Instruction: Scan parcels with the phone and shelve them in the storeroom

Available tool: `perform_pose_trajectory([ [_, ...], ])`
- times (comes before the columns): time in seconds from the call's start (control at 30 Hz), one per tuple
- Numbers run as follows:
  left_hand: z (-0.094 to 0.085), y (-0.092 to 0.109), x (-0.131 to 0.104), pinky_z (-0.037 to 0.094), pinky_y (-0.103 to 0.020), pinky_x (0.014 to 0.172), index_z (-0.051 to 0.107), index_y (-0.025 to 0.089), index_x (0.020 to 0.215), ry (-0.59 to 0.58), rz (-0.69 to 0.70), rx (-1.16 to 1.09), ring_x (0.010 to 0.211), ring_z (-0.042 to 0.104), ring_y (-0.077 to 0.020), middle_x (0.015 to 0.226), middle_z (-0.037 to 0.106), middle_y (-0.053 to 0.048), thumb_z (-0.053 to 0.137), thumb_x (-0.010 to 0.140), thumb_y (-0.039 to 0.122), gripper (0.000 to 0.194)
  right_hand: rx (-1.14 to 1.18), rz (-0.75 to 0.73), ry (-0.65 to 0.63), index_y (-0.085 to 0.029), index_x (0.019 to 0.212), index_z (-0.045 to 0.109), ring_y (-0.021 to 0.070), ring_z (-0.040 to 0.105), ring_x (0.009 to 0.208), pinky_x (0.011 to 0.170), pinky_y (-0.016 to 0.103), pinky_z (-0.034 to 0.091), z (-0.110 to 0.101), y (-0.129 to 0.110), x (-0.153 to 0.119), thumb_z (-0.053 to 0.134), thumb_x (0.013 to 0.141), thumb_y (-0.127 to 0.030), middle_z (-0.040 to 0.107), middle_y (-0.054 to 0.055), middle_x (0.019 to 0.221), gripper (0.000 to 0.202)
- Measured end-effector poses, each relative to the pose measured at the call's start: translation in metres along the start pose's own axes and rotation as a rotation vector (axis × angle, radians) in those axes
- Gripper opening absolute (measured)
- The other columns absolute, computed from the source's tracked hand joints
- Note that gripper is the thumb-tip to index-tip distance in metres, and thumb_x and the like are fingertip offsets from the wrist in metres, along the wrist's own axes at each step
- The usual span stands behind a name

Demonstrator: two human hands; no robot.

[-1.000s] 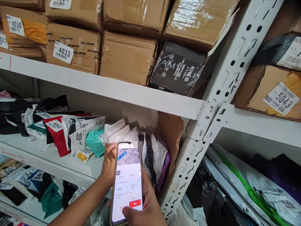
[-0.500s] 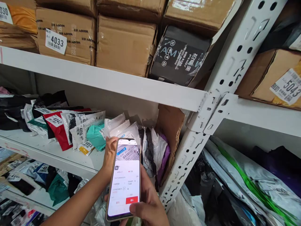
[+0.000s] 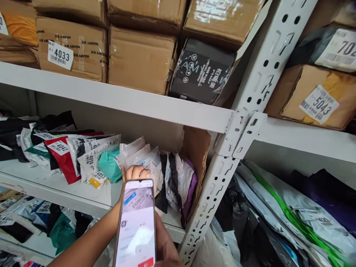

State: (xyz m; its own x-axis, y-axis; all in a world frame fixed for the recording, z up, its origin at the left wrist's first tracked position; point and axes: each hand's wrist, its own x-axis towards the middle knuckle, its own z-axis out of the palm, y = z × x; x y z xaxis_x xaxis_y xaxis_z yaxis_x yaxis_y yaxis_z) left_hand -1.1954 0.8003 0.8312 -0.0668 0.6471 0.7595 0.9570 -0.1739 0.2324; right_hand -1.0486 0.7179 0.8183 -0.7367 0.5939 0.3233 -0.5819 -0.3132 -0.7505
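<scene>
My right hand (image 3: 167, 243) is closed around a smartphone (image 3: 136, 226), held upright with its screen facing me. On the screen, a camera picture of a parcel label with a blue strip sits above a pale form and a red button. Partly behind the phone, my left hand (image 3: 135, 172) is at a white plastic mailing bag (image 3: 152, 163) on the middle shelf. Its fingers are curled against the bag, and the phone hides part of the grip. A turquoise parcel (image 3: 109, 166) lies just left of that hand. Black, white and purple bags (image 3: 189, 185) stand to its right.
Cardboard boxes (image 3: 141, 59) and a black box (image 3: 201, 72) fill the shelf above. A perforated white post (image 3: 222, 167) rises on the right, beside a cardboard sheet (image 3: 198, 159). More labelled bags (image 3: 62, 148) line the middle shelf; others lie on the lower shelf.
The phone and my right hand have moved down and left in the view. My left hand's fingers now show above the phone. The whole view has shifted slightly, and the screen shows a bright glare.
</scene>
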Motion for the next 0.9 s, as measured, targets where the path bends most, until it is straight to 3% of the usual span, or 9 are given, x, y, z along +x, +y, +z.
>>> perform_pose_trajectory([
  [0.03,-0.006,0.005,0.002,-0.011,-0.060,0.116,0.064,0.023,0.109,0.018,0.059,0.043,0.121,0.045,-0.0338,0.119,0.064,-0.009,0.044,0.088,0.027,0.030,0.001,-0.003,0.013,-0.024,0.129,0.054,0.0427,0.060,0.116,0.092,0.058,0.049,-0.003,0.008,0.005,0.089,0.034,-0.048,0.072,0.010,0.111,0.103],
  [0.1,-0.020,0.017,0.011,-0.010,-0.057,0.117,0.066,0.021,0.108,-0.018,0.164,0.109,0.116,0.051,-0.0299,0.113,0.069,-0.007,0.040,0.088,0.023,0.033,-0.006,0.000,0.052,-0.024,0.116,0.063,0.0415,0.056,0.123,0.097,0.058,0.045,-0.009,0.020,0.013,0.083,0.043,-0.058,0.074,0.009,0.108,0.083],
  [0.2,-0.046,0.029,0.036,0.009,-0.053,0.118,0.070,0.019,0.099,-0.255,0.137,0.106,0.107,0.059,-0.0264,0.101,0.073,-0.007,0.033,0.093,0.031,0.040,0.026,-0.054,0.083,-0.025,0.113,0.066,0.0393,0.057,0.122,0.103,0.058,0.040,-0.013,0.028,0.013,0.078,0.049,-0.064,0.075,0.007,0.108,0.076],
  [0.3,-0.062,0.034,0.066,0.035,-0.044,0.104,0.070,0.021,0.101,-0.530,0.076,0.061,0.098,0.065,-0.0243,0.095,0.075,-0.005,0.037,0.091,0.034,0.036,0.087,-0.129,0.078,-0.026,0.117,0.065,0.0365,0.064,0.114,0.104,0.051,0.040,-0.011,0.028,0.004,0.085,0.043,-0.052,0.075,0.005,0.112,0.082],
  [0.4,-0.062,0.035,0.089,0.043,-0.037,0.090,0.061,0.021,0.120,-0.664,0.075,0.066,0.095,0.067,-0.0245,0.095,0.075,-0.004,0.050,0.079,0.018,0.043,0.123,-0.127,0.087,-0.028,0.121,0.062,0.0340,0.069,0.103,0.101,0.051,0.041,-0.006,0.027,0.002,0.083,0.054,-0.045,0.077,0.005,0.106,0.073],
  [0.57,-0.046,0.042,0.114,0.046,-0.037,0.077,0.060,0.017,0.118,-0.758,0.051,0.142,0.096,0.066,-0.0318,0.102,0.073,-0.012,0.058,0.069,0.016,0.050,0.187,-0.168,0.075,-0.026,0.121,0.060,0.0352,0.071,0.090,0.092,0.058,0.048,0.005,0.030,0.011,0.086,0.043,-0.040,0.076,0.006,0.097,0.084],
  [0.67,-0.038,0.044,0.124,0.046,-0.035,0.072,0.068,0.019,0.103,-0.784,0.051,0.134,0.095,0.066,-0.0320,0.103,0.072,-0.012,0.061,0.065,0.017,0.039,0.186,-0.219,0.152,-0.025,0.133,0.049,0.0278,0.073,0.072,0.062,0.042,0.058,0.003,0.030,0.018,0.079,0.056,-0.043,0.075,0.007,0.099,0.085],
  [0.77,-0.035,0.040,0.123,0.043,-0.030,0.068,0.073,0.022,0.087,-0.752,0.055,0.067,0.088,0.066,-0.0261,0.091,0.074,-0.006,0.060,0.068,0.022,0.023,0.127,-0.280,0.261,-0.020,0.142,0.037,0.0259,0.074,0.064,0.033,0.021,0.043,-0.005,0.027,0.027,0.074,0.065,-0.046,0.075,0.011,0.098,0.089],
  [0.9,-0.038,0.031,0.109,0.038,-0.028,0.060,0.074,0.021,0.077,-0.666,0.032,-0.010,0.074,0.064,-0.0208,0.077,0.072,-0.002,0.057,0.075,0.036,0.022,0.163,-0.341,0.342,-0.015,0.140,0.038,0.0246,0.073,0.059,0.026,0.015,0.038,-0.014,0.017,0.035,0.071,0.069,-0.051,0.076,0.014,0.092,0.087],
])
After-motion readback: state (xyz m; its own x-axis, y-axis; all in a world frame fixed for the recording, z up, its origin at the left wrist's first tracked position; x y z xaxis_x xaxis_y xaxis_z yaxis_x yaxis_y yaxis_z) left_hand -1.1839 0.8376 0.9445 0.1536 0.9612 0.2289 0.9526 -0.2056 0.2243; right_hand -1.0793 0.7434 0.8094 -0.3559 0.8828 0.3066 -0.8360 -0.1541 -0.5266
